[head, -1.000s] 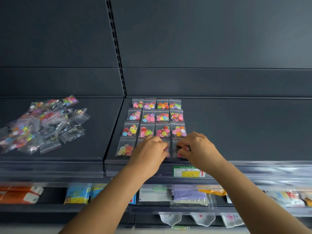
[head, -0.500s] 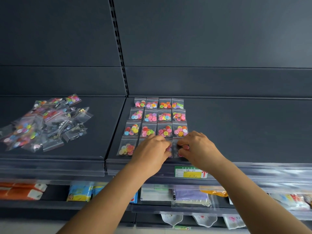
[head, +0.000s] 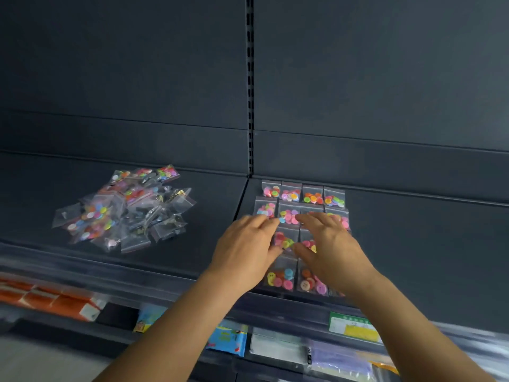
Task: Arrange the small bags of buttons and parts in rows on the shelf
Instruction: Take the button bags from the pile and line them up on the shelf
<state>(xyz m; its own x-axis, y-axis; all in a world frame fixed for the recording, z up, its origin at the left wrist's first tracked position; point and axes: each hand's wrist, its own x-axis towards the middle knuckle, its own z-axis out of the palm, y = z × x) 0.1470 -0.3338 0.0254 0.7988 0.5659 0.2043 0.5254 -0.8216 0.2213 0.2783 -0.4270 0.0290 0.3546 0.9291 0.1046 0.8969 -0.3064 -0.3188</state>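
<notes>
Both hands have moved from the front row back over the grid of small clear button bags (head: pixel 303 194), right of the shelf's slotted upright (head: pixel 250 106). Left hand (head: pixel 245 249) and right hand (head: pixel 332 249) lie flat, fingers spread, holding nothing: front row looks placed. The loose pile of clear bags (head: pixel 124 208) left of the upright remains.

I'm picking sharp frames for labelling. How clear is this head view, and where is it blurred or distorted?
Head view: motion blur smears the shelf's front rail and the lower-shelf packets; the left hand and right hand look soft; the loose bag pile stays readable; wide-angle tilt slants the shelf lines; lighting is dim and even.
</notes>
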